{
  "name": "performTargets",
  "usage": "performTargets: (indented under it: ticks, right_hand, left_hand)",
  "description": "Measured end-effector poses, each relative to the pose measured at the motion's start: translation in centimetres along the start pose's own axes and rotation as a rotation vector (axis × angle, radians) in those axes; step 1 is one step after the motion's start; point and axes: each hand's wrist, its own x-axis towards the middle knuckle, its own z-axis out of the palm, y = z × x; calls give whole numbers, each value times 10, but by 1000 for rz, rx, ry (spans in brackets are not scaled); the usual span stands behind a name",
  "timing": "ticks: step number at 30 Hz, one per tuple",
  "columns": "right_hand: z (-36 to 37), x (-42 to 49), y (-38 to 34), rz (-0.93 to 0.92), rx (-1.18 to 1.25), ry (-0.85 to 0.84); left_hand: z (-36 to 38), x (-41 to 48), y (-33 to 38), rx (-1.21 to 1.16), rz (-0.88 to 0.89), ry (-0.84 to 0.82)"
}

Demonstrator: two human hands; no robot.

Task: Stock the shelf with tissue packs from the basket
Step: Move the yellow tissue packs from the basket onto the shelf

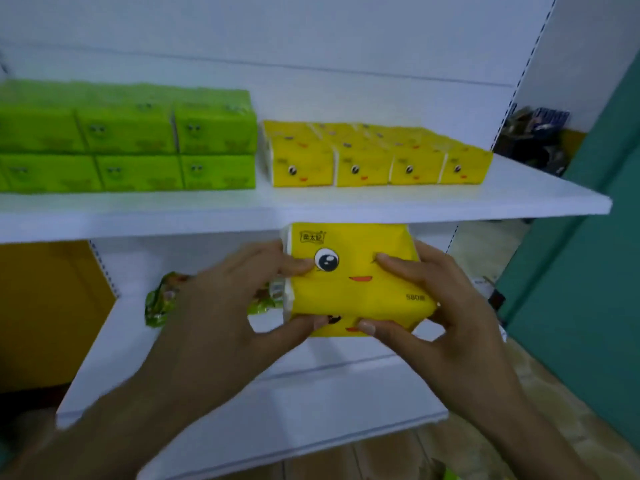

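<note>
Both hands hold 1 yellow tissue pack. My left hand pinches its left end, thumb under the near edge and fingers over the top. My right hand mirrors this on the right end. Neither hand has a free finger.

The pack sits low, its far edge tucked just below the front lip of the upper shelf. Its wider span runs left to right, about parallel to that lip. The printed face points up at me.

The target lies up and away from my hands. The row of yellow packs stands 1 layer high on that shelf, almost straight above the held pack. The green packs beside it stand 2 high.

Judgement: the pack must come toward me to clear the lip, rise, then go forward onto the yellow row. Both hands are equally near, so neither leads.

The basket is not in view. A green snack packet lies on the lower shelf, behind my left hand.
</note>
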Motion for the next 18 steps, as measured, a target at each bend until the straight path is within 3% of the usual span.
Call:
performTargets:
  ticks: [7,13,18]
  right_hand:
    - [-26,184,16,-53,-48,3]
    - [-5,346,58,27,-130,-76]
    - [48,413,127,97,-115,-89]
  left_hand:
    - [-46,184,-23,302,130,-45]
    - [-57,336,-83,560,-4,-208]
    - [-33,395,-154,829,-78,-297]
